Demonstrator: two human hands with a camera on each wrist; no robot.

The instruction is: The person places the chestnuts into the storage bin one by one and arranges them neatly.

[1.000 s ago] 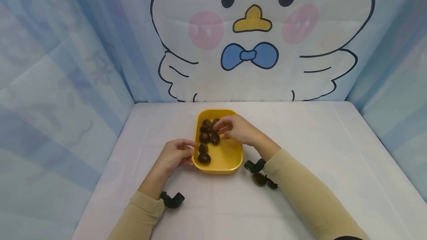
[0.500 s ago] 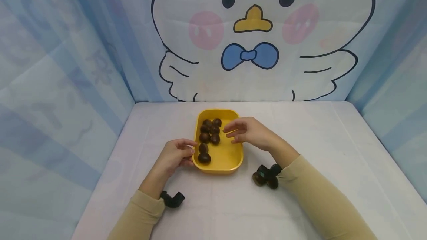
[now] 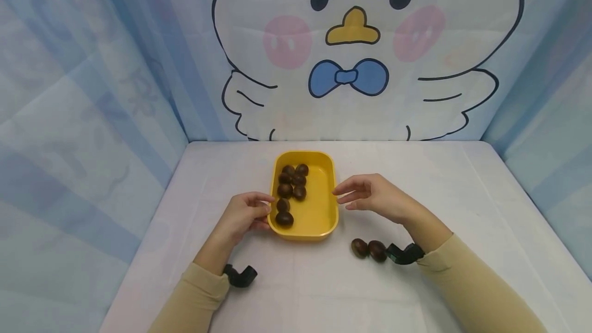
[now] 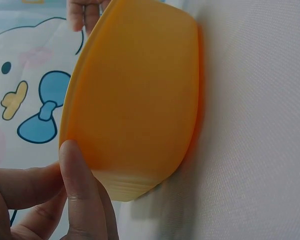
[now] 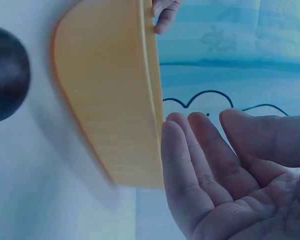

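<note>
A yellow plastic box (image 3: 319,225) stands on the white table, several glossy dark brown chestnut-like pieces (image 3: 284,190) lying along its left side and far end. At the box's left rim my left hand (image 3: 245,213) holds it; the left wrist view shows the fingers (image 4: 77,185) of that hand at the rim and outer wall. My right hand (image 3: 376,197) hovers beside the right rim with loosely bent fingers and nothing in them. In the right wrist view its palm (image 5: 240,210) faces the camera, fingertips close to the box wall (image 5: 110,95).
Two more brown pieces (image 3: 377,251) lie on the table to the right of the box, close to the dark camera mount (image 3: 404,254) on my right wrist. A printed cloth (image 3: 347,112) with a cartoon bird hangs behind the table, and bluish curtains (image 3: 92,117) flank it.
My right hand has drawn back from the pieces inside the box, moving right past the rim. Both pieces on the table now show fully. My left hand has kept its place.
</note>
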